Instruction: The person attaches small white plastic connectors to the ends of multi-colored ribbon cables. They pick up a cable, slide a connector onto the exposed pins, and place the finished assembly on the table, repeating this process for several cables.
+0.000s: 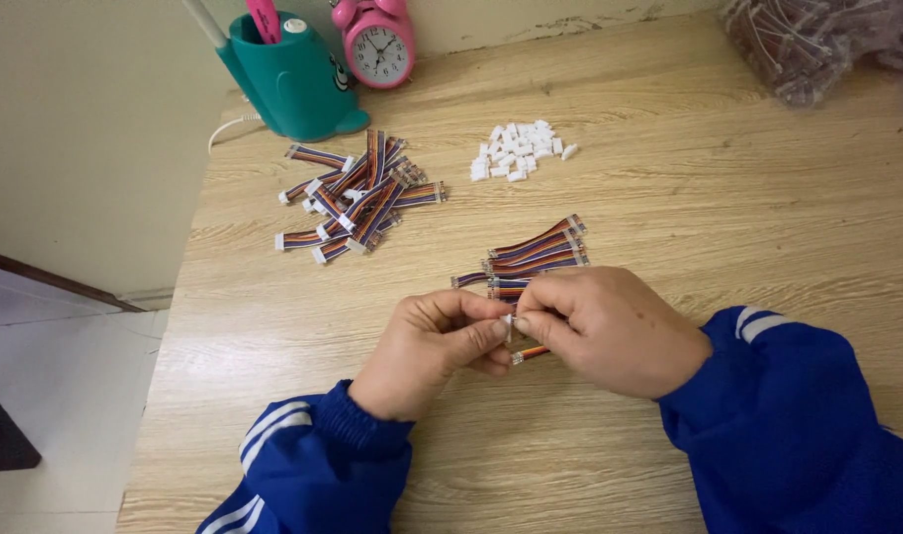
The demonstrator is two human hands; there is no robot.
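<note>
your left hand (434,344) and right hand (605,326) meet over the pale wood-grain table (728,227), fingertips pinched together on a small white plastic plug (508,321) and a short striped ribbon cable (529,353) whose orange end pokes out below your right fingers. just beyond your knuckles lies a flat bundle of bare cables (533,255). farther off sit a heap of blocky white plugs (519,151) and a loose pile of finished cables (358,193).

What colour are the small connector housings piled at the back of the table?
White, the loose connector housings; clearest in the head view.
</note>
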